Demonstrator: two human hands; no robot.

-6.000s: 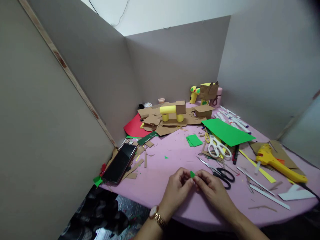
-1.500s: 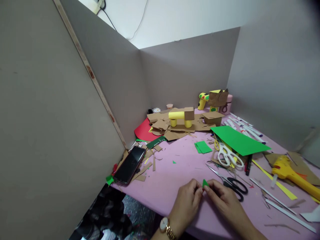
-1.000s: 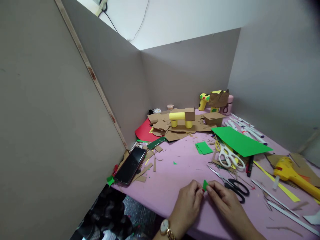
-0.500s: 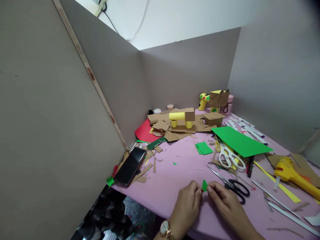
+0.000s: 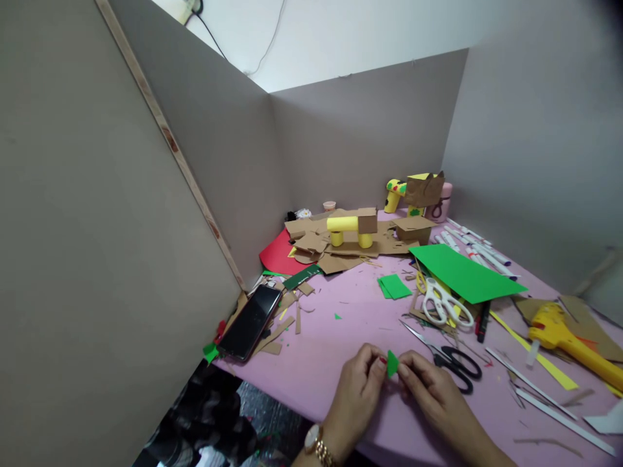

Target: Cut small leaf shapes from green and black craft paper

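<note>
Near the front edge of the table (image 5: 311, 363), left hand (image 5: 355, 389) and right hand (image 5: 433, 392) pinch the green scrap (image 5: 392, 364), best lightly, for avoiding creases.

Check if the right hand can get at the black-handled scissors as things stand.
Likely yes: the black-handled scissors lie beside the right hand, handles uncovered, though its fingers are on the green scrap.
</note>
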